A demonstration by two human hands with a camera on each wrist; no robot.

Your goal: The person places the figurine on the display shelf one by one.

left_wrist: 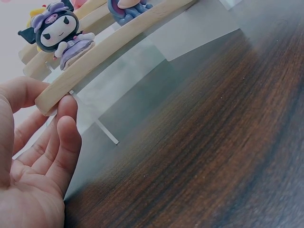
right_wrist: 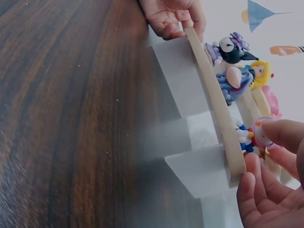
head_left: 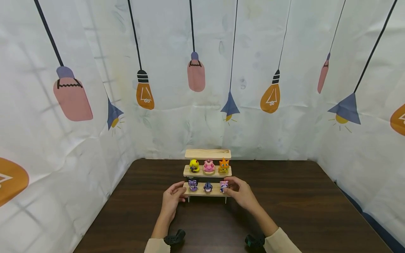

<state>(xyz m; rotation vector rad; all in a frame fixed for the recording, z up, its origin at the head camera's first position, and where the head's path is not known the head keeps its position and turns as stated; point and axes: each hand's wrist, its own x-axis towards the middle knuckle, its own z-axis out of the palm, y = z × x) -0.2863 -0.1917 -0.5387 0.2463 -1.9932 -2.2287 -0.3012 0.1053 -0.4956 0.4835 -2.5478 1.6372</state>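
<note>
A small three-tier wooden shelf stands at the table's middle. Its lowest board carries a purple-and-black figure, a blue figure and a pink-and-white figure. My left hand pinches the board's left end between thumb and fingers, beside the purple-and-black figure. At the right end, my right hand has a curled finger on the pink-and-white figure and other fingertips against the board's end. The top board is bare.
Yellow, pink and orange figures sit on the middle board. Clear plastic legs hold the shelf up on the dark wooden table. A printed cloth backdrop closes in the back and both sides.
</note>
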